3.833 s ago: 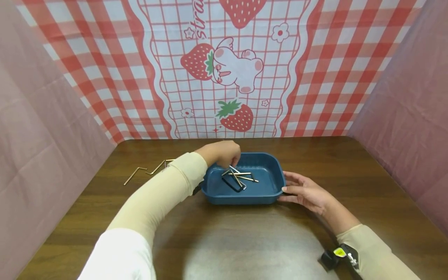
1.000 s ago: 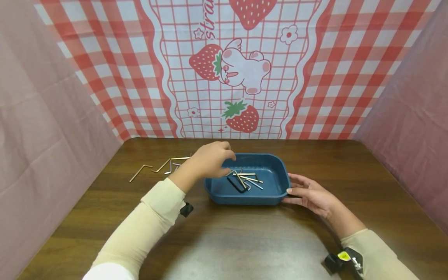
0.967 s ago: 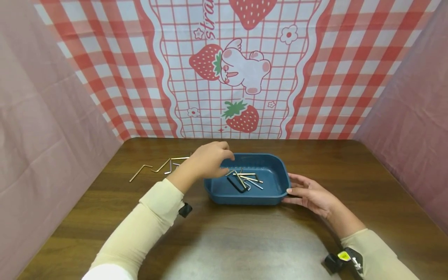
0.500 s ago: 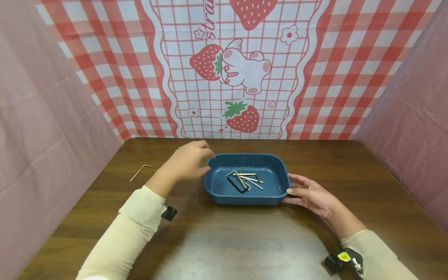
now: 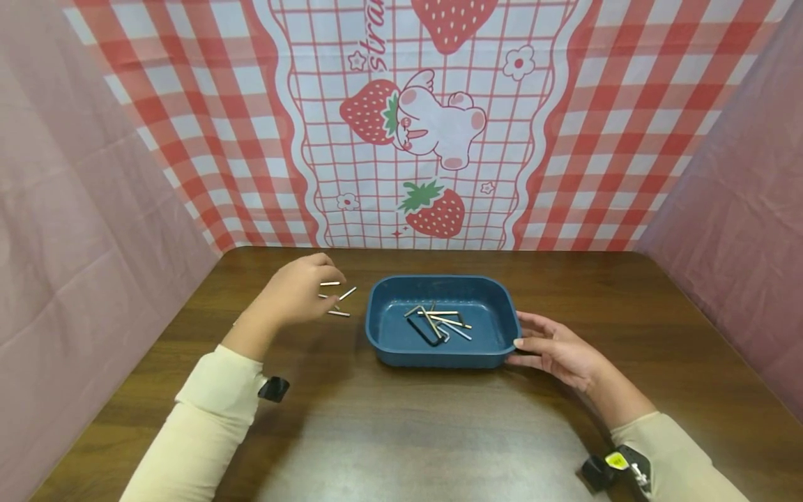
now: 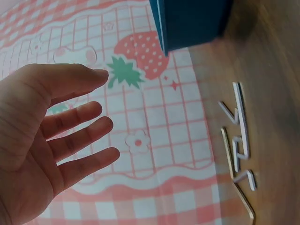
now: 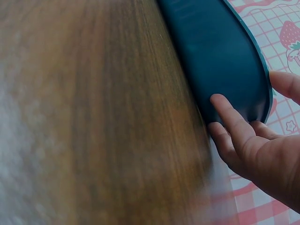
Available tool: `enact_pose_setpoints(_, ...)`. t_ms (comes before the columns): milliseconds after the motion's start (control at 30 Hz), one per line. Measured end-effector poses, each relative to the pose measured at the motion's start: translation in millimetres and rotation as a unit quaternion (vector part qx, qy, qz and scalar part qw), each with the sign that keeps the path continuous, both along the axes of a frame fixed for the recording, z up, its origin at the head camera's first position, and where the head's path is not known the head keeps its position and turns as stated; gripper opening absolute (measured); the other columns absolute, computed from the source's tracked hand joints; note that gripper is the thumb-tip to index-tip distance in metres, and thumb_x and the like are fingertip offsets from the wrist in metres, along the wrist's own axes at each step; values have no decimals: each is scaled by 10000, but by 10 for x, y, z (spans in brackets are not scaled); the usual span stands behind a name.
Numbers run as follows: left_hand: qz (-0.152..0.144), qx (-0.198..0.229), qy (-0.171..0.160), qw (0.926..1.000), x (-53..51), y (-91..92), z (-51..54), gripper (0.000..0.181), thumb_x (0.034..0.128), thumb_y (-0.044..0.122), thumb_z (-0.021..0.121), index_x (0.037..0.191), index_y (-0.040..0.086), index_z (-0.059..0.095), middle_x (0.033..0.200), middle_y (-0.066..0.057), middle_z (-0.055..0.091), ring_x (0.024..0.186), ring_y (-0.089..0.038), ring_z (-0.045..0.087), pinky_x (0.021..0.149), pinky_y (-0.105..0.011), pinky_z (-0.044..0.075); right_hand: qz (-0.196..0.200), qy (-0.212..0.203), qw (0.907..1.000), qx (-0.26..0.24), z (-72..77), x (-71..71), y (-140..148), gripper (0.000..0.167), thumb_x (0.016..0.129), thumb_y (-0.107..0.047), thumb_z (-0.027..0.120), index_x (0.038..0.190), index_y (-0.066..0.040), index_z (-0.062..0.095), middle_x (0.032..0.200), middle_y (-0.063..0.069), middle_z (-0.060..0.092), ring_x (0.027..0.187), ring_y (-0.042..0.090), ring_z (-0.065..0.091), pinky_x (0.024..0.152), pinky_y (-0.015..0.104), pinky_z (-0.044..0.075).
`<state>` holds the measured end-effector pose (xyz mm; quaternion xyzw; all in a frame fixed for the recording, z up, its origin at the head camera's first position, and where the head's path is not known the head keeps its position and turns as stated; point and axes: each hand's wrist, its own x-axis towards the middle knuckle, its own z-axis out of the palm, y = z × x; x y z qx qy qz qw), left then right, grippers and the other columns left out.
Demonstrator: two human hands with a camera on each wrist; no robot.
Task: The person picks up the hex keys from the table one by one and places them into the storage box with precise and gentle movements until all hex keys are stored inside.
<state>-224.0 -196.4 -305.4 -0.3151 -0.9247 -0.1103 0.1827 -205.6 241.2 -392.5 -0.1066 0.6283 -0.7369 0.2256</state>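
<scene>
Left of the blue tray (image 5: 442,359), my left hand (image 5: 291,289) hangs above several silver and brass-coloured hex keys, hiding part of them. In the left wrist view its fingers are spread and loosely bent, with nothing between them; a long silver hex key (image 6: 241,120) and others lie on the table beyond. My right hand (image 5: 558,352) touches the tray's right end with extended, spread fingers. The right wrist view shows fingertips (image 7: 219,99) against the tray's outer wall. Inside the tray lie several hex keys, among them a black one (image 5: 420,332).
A brown wooden table (image 5: 439,432) carries everything. Behind it hangs a red-and-white checked cloth (image 5: 596,160) with strawberries, and pink cloth (image 5: 721,209) closes off both sides. A small black device (image 5: 274,389) sits on the left wrist.
Over the last second my left hand has moved left, from above the tray to over the loose hex keys. A silver hex key joined the tray's contents earlier. My right hand stays put.
</scene>
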Motion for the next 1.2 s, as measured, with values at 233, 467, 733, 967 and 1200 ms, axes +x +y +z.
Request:
enact_pose_setpoints(233,404,-8,-170,9990,10,-204,-78,232,738,104,784,962,59,744,964,-74,646,821,-238,626,751,-422,512,-8,13,10000,67,-3,2,0,746,944,6,566,1509,83,85,1460,309,291,1078,294,625,923,494,475)
enact_pose_setpoints(467,690,70,-220,9974,-35,-416,-155,204,729,47,729,933,55,740,942,-85,648,808,-235,613,735,-432,504,-40,2,9999,143,-9,0,1,748,947,-10,571,1513,75,89,1476,327,262,1058,282,636,920,494,476)
enact_pose_setpoints(733,1069,363,-493,9924,-132,-631,-235,246,708,41,744,954,35,743,964,-113,646,886,-300,621,797,-470,499,-40,-20,9999,100,-10,1,1,741,950,-3,563,1514,73,89,1478,323,263,1068,283,631,919,488,480)
enact_pose_setpoints(967,1230,496,-535,9897,-207,-823,-307,227,709,8,728,936,-5,732,939,-172,657,875,-339,621,793,-493,496,-41,-3,9999,98,-17,0,0,741,950,-9,567,1515,71,94,1485,321,260,1073,277,628,922,493,477)
enact_pose_setpoints(1200,1631,491,-887,9814,-255,-957,-393,251,721,6,709,971,-4,727,964,-214,652,895,-377,609,795,-529,482,-47,-1,9999,108,-11,5,2,733,951,0,558,1513,74,94,1492,341,223,1070,268,628,922,495,476)
